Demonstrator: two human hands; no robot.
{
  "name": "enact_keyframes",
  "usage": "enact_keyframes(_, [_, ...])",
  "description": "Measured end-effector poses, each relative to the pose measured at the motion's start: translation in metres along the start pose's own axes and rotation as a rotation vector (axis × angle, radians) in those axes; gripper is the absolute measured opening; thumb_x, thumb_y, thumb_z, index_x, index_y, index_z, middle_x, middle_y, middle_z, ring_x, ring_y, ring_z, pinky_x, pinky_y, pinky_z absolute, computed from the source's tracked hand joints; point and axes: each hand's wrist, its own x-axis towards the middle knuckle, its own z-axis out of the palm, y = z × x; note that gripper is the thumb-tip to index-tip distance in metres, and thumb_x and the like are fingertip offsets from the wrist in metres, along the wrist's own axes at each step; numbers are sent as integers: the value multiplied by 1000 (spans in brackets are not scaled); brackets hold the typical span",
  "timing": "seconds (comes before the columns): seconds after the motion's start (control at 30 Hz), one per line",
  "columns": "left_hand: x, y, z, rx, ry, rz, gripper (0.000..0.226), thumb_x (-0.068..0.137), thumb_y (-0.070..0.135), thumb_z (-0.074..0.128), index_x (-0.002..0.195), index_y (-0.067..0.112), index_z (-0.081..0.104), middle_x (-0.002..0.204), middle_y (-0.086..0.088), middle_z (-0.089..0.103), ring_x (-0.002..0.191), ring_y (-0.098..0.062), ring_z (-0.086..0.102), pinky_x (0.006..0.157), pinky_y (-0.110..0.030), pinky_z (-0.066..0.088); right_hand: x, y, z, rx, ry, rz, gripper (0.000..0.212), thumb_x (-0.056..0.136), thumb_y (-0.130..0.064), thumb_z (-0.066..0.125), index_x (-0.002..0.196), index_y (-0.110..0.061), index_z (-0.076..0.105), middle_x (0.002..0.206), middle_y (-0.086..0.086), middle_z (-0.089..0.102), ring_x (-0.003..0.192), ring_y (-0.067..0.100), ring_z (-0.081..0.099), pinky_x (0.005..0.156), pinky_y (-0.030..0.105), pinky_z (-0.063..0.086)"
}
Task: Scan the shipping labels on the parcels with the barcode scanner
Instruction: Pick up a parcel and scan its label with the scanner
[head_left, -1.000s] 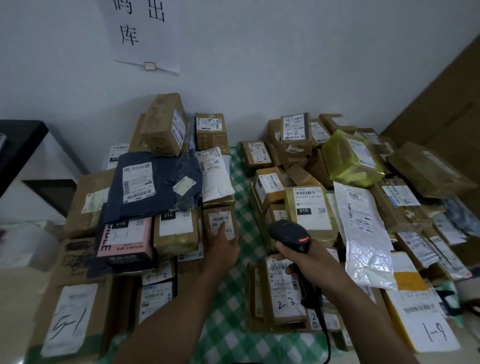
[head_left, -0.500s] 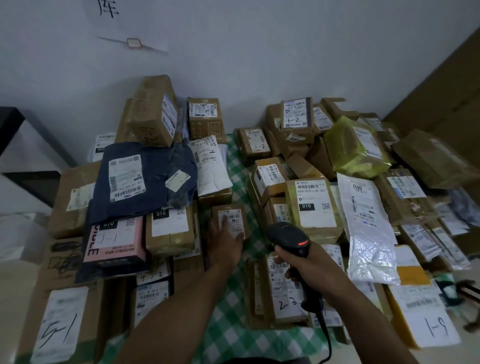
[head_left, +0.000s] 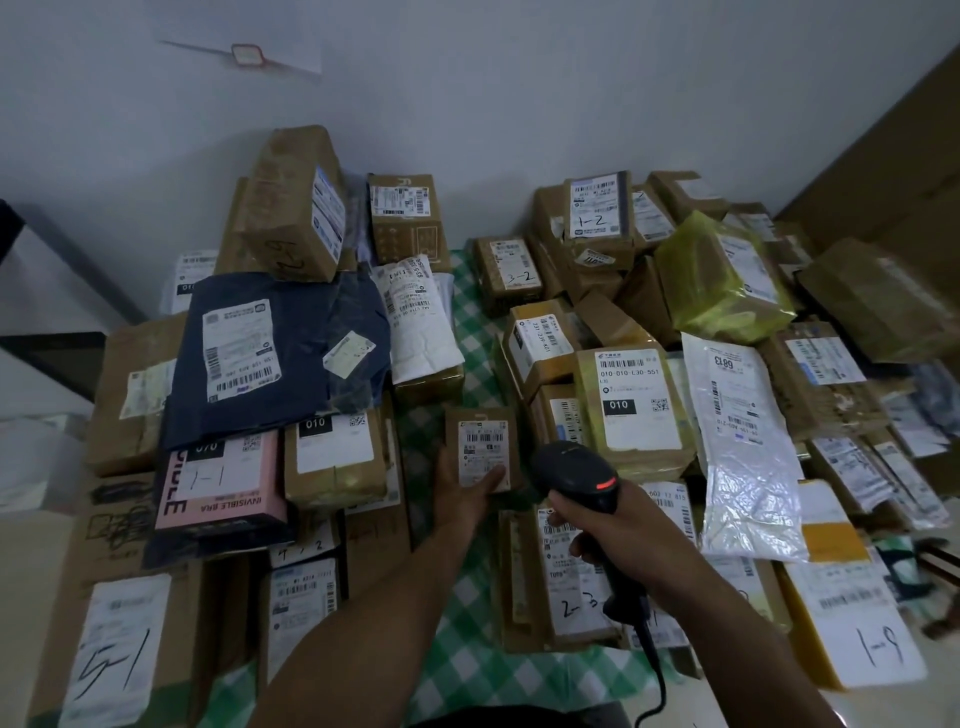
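Fingers (head_left: 492, 477) of the left hand (head_left: 460, 501) are being pinched round the small brown parcel (head_left: 480, 420) (now drawn clear of the left stack (head_left: 332, 457)), and its label (head_left: 480, 447) is being presented to the barcode scanner (head_left: 574, 473) gripped just beside it in the right hand (head_left: 618, 530).

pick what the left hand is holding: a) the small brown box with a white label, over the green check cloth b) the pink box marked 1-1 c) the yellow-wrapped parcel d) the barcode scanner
a: the left hand grips the small brown box at its lower end with the thumb on the label, while the right hand holds the barcode scanner beside it.
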Motion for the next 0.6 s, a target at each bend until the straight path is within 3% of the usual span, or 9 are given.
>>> enact_keyframes(0.17, [-10, -9, -8, -33, 12, 50, 99, 77, 20, 90, 157, 26, 31, 146, -7, 55, 134, -29, 54, 105, -42, 49, -3, 1, -4, -1, 8, 4, 19, 94, -31, 74, 112, -25, 71, 93, 1, 79, 65, 13, 68, 61, 22, 52])
enact_keyframes(0.3, [-28, 7, -12, -81, 97, 145, 83, 91, 22, 78, 160, 32, 32, 150, -5, 53, 138, -28, 50, 103, -32, 43, -13, 3, -8, -2, 21, -28, 18, 95, -33, 72, 112, -31, 69, 93, -3, 80, 70, 14, 71, 72, 31, 58])
enact_keyframes(0.43, [-53, 20, -29, -214, 86, 237, 64, 93, 25, 77, 146, 43, 45, 136, 2, 65, 124, -18, 62, 105, -40, 52, -23, 2, -11, 4, 26, -60, 16, 95, -34, 72, 110, -32, 69, 93, -4, 80, 73, 17, 72, 84, 41, 60])
enact_keyframes(0.6, [-70, 24, -42, -183, 95, 302, 75, 92, 31, 78, 156, 38, 40, 139, 4, 64, 128, -16, 60, 109, -42, 50, -30, -6, -5, -35, 20, -93, 20, 94, -33, 73, 114, -32, 69, 92, -3, 79, 68, 14, 70, 78, 38, 60])
